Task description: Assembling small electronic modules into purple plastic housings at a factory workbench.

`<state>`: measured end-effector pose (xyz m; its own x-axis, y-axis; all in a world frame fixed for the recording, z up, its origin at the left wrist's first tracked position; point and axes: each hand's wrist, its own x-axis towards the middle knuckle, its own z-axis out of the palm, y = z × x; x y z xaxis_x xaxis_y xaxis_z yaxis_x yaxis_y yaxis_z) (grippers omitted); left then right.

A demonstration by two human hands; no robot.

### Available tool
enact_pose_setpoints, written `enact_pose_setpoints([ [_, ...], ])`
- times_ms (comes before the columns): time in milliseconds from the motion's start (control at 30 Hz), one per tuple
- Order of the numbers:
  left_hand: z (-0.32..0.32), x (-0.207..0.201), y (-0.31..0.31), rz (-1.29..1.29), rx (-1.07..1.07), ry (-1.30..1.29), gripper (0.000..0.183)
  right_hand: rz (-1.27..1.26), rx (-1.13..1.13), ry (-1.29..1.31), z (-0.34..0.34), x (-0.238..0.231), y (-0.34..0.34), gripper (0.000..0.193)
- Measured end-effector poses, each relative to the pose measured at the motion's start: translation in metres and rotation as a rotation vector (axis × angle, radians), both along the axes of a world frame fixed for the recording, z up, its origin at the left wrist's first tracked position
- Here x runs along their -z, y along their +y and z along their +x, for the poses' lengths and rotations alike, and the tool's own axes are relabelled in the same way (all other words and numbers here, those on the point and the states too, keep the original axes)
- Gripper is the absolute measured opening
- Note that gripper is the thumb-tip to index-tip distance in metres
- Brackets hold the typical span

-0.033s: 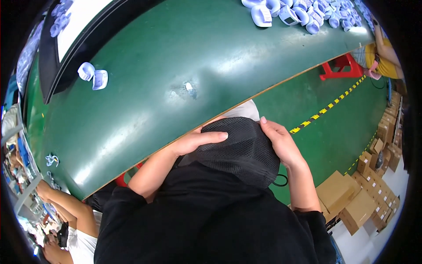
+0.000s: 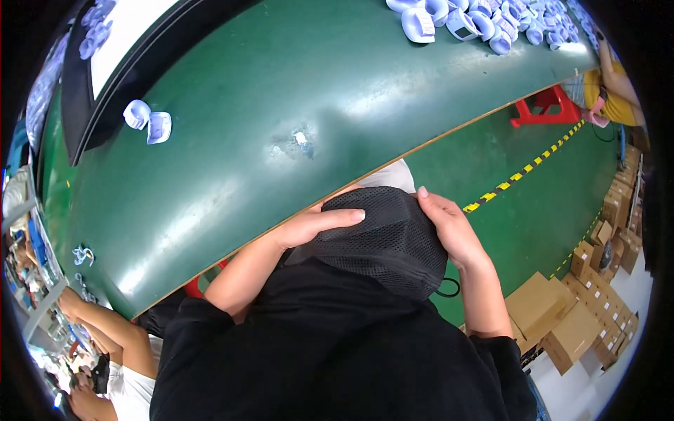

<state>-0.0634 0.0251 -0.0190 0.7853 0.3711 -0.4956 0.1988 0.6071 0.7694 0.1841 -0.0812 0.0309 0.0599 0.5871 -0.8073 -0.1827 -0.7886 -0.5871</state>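
A black mesh bag (image 2: 382, 235) rests at my lap, just below the table edge, bulging in the middle. My left hand (image 2: 312, 226) grips its left side, thumb stretched across the mesh and the other fingers hidden. On the right side my right hand (image 2: 449, 228) holds the bag's edge, its thumb at the upper corner and most fingers out of sight. A thin black cord loop (image 2: 447, 287) shows beside the bag's lower right. What the bag contains, if anything, cannot be seen.
The green table (image 2: 232, 161) carries two pale blue curved plastic parts (image 2: 149, 123) at left and a pile of similar parts (image 2: 491, 24) at the far right. Co-workers sit at both sides. Right of me are a red stool (image 2: 544, 107), floor tape and cardboard boxes (image 2: 544, 309).
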Motion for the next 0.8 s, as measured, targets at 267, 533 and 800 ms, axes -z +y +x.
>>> enact_pose_setpoints([
  [267, 0.017, -0.012, 0.01, 0.076, 0.093, -0.002, 0.053, -0.017, 0.091, 0.117, 0.016, 0.006, -0.018, 0.049],
  [533, 0.056, 0.008, -0.003, 0.236, 0.241, -0.076, 0.051, -0.104, 0.309, 0.139, 0.035, 0.012, -0.047, 0.037],
  [800, 0.047, 0.029, -0.009, 0.078, 0.125, -0.079, 0.047, -0.263, 0.227, 0.047, 0.028, 0.021, -0.029, 0.056],
])
